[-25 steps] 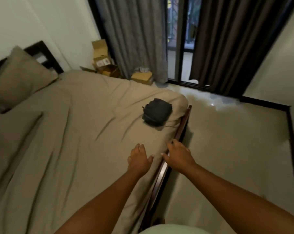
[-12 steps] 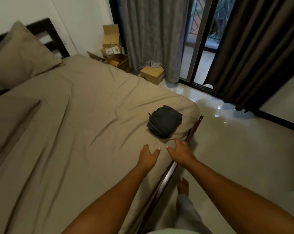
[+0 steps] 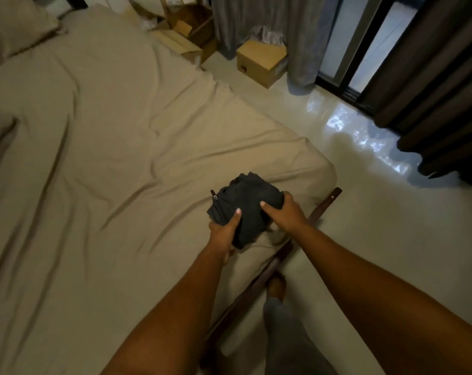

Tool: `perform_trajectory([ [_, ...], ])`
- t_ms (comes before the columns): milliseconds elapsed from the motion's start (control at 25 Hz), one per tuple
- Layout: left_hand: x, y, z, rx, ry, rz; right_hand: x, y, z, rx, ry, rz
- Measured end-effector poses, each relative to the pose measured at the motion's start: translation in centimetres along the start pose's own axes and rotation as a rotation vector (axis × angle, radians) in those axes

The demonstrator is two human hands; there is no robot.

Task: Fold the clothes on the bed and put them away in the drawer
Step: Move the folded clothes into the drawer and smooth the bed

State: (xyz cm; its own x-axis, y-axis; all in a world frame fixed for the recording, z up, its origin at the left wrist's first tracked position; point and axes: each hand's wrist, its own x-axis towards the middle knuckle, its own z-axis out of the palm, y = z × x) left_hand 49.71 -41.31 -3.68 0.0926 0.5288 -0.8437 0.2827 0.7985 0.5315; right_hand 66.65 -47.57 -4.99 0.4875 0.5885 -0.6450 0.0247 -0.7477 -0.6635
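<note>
A tan-sheeted bed (image 3: 94, 158) fills the left of my view, with pale glossy floor (image 3: 391, 239) to its right. On the far side, cardboard boxes (image 3: 259, 60) sit below a grey curtain (image 3: 270, 17), and a dark curtain (image 3: 432, 77) is cut off by the right edge. Only a corner of a pillow (image 3: 15, 28) shows at the far left.

The folded dark garment (image 3: 249, 201) is at the bed's right edge, just beside the wooden rail (image 3: 324, 204). My left hand (image 3: 224, 234) grips its near-left side with the thumb on top; the fingers are hidden beneath the cloth. My right hand (image 3: 283, 212) is clamped on its right side, thumb on top and fingers curled over the far edge. I cannot tell whether the bundle rests on the sheet or is just clear of it.

Its long axis seems to run near to far, roughly along the rail, though the hands cover both flanks. A small buckled strap (image 3: 214, 196) sticks out at the far-left corner. A bare foot (image 3: 276, 286) shows beside the rail, partly behind my right forearm.
</note>
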Motion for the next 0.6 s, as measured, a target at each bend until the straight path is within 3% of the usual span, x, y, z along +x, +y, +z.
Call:
perform_trajectory([
  [240, 4.2, 0.3, 1.5, -0.139, 0.071, -0.154, 6.8, 0.5, -0.5, 0.062, -0.113, 0.067],
  [440, 4.7, 0.3, 0.3, -0.310, -0.101, -0.179, 6.5, 2.0, -0.6, 0.293, -0.211, 0.097],
  [600, 1.7, 0.8, -2.3, -0.294, -0.219, -0.163, 2.4, 2.2, -1.4, 0.443, -0.341, 0.173],
])
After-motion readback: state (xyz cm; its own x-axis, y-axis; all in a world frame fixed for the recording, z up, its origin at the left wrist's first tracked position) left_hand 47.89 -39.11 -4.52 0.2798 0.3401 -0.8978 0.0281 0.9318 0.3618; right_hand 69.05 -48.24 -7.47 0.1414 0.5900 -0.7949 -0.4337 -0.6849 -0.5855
